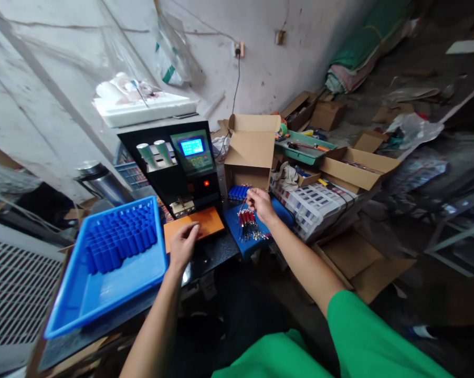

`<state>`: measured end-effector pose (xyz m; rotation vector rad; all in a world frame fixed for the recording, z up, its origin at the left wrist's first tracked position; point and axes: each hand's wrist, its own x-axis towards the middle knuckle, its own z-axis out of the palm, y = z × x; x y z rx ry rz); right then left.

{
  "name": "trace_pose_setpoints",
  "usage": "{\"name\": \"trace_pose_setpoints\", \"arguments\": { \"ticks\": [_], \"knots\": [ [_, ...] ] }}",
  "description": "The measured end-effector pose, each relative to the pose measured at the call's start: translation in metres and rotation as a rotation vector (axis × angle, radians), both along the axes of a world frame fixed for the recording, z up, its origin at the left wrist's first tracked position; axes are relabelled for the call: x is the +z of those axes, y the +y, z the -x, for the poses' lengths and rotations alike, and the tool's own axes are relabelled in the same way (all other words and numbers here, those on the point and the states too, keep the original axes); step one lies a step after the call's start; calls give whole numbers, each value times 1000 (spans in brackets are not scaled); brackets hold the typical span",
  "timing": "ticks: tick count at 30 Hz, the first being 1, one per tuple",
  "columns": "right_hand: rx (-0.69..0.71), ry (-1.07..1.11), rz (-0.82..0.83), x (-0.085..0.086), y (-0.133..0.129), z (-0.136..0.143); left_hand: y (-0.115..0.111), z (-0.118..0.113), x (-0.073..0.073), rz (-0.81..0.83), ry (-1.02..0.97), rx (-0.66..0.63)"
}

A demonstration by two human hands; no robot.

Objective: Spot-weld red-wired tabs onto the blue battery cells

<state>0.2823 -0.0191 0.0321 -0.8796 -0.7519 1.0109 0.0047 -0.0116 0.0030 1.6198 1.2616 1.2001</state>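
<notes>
My left hand [185, 242] rests at the orange board [211, 224] in front of the black machine [169, 189], fingers pressed together; whatever they may hold is hidden. My right hand [260, 203] is raised over the blue mat [248, 247], its fingertips pinched on a thin wire lead [244, 201]. Below it lies a bunch of red and dark wire leads [249, 223] with shiny ends. Just behind the hand, blue cylindrical cells [239, 192] stand by an open cardboard box [252, 149]. The machine's small screen [191, 147] is lit.
At the left, a blue tray [122, 294] holds many blue cylinders [122, 241]. A steel flask [105, 184] stands behind it. On the right are a white plastic crate [311, 207], a green tool tray [303, 152] and open cartons [362, 168]. White foam [150, 109] tops the machine.
</notes>
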Motion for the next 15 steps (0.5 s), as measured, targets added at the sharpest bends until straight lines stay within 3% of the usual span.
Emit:
{"name": "trace_pose_setpoints", "arguments": {
  "ticks": [6, 10, 15],
  "knots": [
    [216, 88, -3, 11, -25, 75, -59, -33, 17, 111, -227, -98],
    [284, 114, 21, 5, -32, 111, -68, -30, 18, 128, -344, -46],
    [347, 87, 47, -8, -35, 131, -71, -9, 13, 120, -354, -3]
  ]
}}
